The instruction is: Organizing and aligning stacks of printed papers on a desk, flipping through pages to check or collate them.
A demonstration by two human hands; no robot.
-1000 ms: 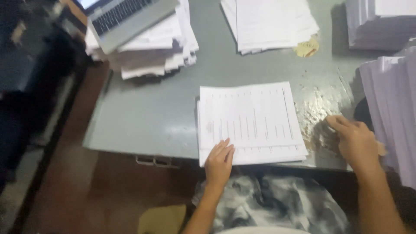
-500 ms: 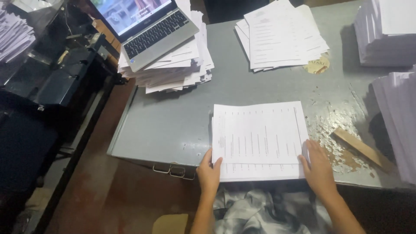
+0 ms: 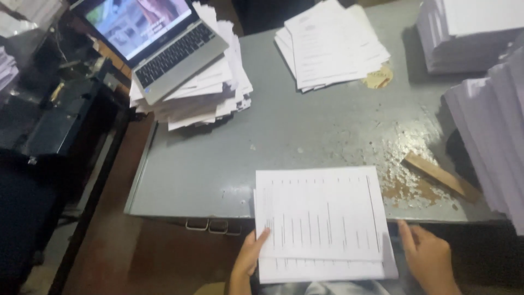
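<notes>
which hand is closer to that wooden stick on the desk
Right. The right hand lies just below the wooden stick, near the desk's front edge; the left hand is across the paper stack, holding its left edge.

printed sheets — white, covered in rows and columns of dark print | small stack, top sheet slid slightly up off the ones beneath | lying flat at the near edge of the grey desk, lower part overhanging it

white ruled sheets | grey desk | silver laptop | brown strip
</notes>
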